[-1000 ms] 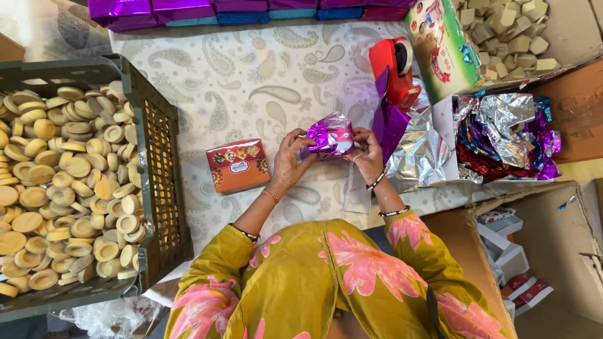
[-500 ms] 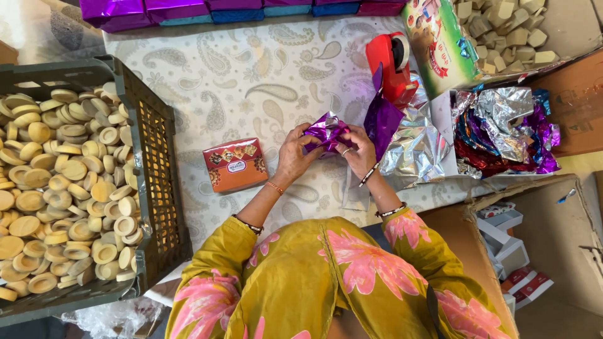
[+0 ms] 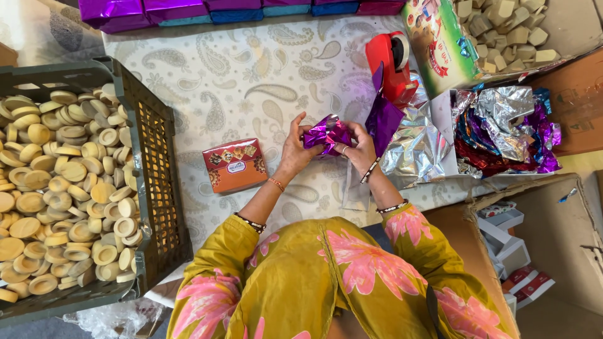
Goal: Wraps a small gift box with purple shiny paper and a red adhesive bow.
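Both hands grasp the purple foil-wrapped parcel [image 3: 326,133] above the paisley cloth [image 3: 251,81]; left hand [image 3: 294,150] clasps its near end; right hand [image 3: 359,145] pinches the foil beside the loose purple sheet [image 3: 383,119]. Fold each edge flat and tight; support the parcel underneath throughout.

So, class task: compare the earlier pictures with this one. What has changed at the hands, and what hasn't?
Both hands, left and right, kept hold of the purple foil parcel throughout; the foil now looks folded tighter around it. Nothing was picked up or let go. The red box, crate and tape dispenser stayed where they were.
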